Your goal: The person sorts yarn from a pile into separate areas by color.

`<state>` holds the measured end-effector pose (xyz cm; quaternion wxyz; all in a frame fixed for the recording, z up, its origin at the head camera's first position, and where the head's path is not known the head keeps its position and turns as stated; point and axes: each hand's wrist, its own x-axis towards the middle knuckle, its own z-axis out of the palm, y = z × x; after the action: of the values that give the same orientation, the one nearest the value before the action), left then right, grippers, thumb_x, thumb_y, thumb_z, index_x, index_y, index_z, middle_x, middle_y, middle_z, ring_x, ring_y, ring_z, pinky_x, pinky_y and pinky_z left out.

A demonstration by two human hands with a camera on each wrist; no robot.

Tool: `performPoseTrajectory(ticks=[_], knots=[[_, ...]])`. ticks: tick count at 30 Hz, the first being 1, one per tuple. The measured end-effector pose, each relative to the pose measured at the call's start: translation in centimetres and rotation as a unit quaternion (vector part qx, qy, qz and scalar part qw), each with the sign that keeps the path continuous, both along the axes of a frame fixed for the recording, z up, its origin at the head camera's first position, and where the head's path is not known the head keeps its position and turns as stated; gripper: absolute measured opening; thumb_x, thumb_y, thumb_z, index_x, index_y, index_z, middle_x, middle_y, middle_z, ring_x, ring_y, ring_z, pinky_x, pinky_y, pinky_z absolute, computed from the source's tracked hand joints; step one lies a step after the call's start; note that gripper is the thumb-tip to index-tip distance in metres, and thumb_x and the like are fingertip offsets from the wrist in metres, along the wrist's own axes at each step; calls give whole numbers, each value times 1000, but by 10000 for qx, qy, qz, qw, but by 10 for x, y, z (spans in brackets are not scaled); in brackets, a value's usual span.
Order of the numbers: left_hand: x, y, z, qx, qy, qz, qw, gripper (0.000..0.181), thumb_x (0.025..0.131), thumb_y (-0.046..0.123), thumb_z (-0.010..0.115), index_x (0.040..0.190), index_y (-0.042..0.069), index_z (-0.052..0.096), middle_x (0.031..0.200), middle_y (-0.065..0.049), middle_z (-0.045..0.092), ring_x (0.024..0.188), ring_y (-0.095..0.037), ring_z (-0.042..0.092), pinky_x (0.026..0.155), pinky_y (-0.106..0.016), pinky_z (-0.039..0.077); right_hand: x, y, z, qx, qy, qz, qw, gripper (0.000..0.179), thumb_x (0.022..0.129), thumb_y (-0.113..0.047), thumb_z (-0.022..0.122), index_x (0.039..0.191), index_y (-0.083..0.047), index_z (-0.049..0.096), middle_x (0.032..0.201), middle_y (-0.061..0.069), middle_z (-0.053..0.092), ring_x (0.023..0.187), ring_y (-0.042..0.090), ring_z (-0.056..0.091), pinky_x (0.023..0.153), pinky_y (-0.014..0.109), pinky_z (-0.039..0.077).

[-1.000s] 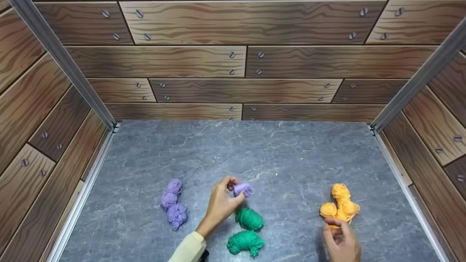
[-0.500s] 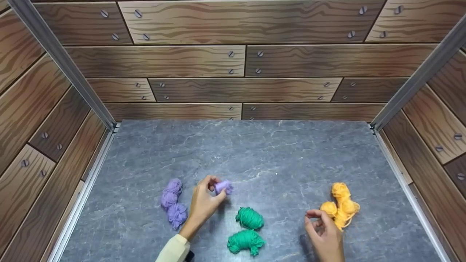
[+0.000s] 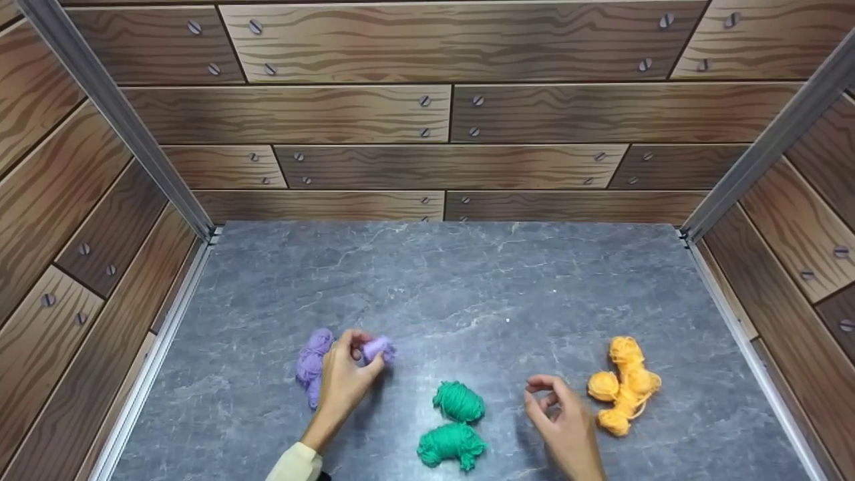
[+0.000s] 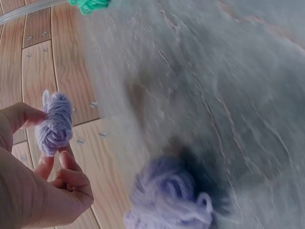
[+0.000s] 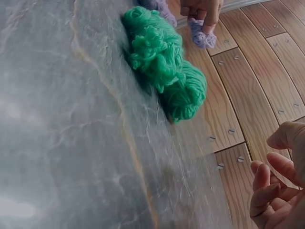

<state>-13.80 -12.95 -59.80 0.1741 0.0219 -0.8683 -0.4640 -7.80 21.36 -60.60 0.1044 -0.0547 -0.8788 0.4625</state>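
Note:
My left hand (image 3: 345, 381) pinches a small ball of purple yarn (image 3: 379, 349) between thumb and fingers, held above the table in the left wrist view. Just left of that hand lies a row of purple yarn balls (image 3: 310, 364), partly hidden behind it. Two green yarn balls (image 3: 458, 401) sit one in front of the other near the middle of the table. My right hand (image 3: 563, 424) is between them and the yellow yarn balls (image 3: 628, 387). Its fingers are loosely bent, with nothing between thumb and fingertips in the right wrist view (image 5: 281, 176).
The grey marbled tabletop (image 3: 441, 280) bears all the yarn. Wood-print walls (image 3: 374, 113) enclose it at the back and both sides, with metal rails (image 3: 153, 361) along the side edges.
The left hand has carried the small purple yarn ball leftward, from above the green balls towards the purple row. My right hand has moved left, away from the yellow balls.

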Motion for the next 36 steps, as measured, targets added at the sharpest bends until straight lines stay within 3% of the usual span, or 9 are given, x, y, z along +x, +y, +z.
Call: performPoseTrajectory(ticks=[4, 11, 17, 20, 27, 36], knots=[[1, -8, -1, 16, -45, 105, 9999, 29, 74, 7, 83, 97, 9, 65, 81, 0, 63, 74, -16, 57, 67, -24, 45, -6, -6, 3, -66, -239, 222, 9994, 21, 89, -13, 80, 108, -16, 71, 96, -5, 71, 66, 9, 56, 55, 24, 46], [1, -23, -5, -80, -67, 225, 9997, 28, 75, 7, 83, 95, 9, 64, 81, 0, 62, 73, -15, 55, 67, -25, 42, -12, -16, -1, -156, -134, 561, 9982, 22, 89, -12, 80, 108, -14, 71, 95, -4, 71, 65, 7, 55, 58, 23, 46], [4, -31, -7, -257, -258, 536, 9979, 31, 75, 13, 84, 98, 11, 64, 81, -1, 61, 74, -18, 55, 68, -30, 41, -14, -23, -5, -14, -91, 781, 9969, 25, 86, -16, 84, 108, -15, 72, 95, -6, 71, 64, 5, 55, 59, 22, 44], [5, -35, -8, -280, -336, 659, 9969, 32, 75, 13, 84, 98, 11, 62, 83, -2, 62, 76, -20, 57, 70, -32, 43, -16, -26, -6, -13, -200, 1085, 9939, 27, 86, -20, 84, 111, -15, 72, 99, -2, 72, 64, 4, 55, 59, 22, 45], [2, -40, -13, -281, -421, 699, 9963, 31, 74, 12, 83, 96, 10, 62, 82, -4, 62, 77, -21, 58, 70, -33, 44, -20, -28, -7, -9, -922, 1658, 9818, 36, 89, -35, 80, 118, -16, 69, 109, 6, 70, 66, 7, 53, 59, 24, 46], [6, -45, -12, -539, -569, 1015, 9917, 36, 73, 18, 86, 100, 11, 64, 85, -4, 63, 83, -24, 57, 74, -43, 45, -24, -34, -6, 276, -850, 2052, 9746, 38, 89, -39, 79, 119, -18, 70, 113, 5, 69, 69, 5, 53, 62, 25, 46]])
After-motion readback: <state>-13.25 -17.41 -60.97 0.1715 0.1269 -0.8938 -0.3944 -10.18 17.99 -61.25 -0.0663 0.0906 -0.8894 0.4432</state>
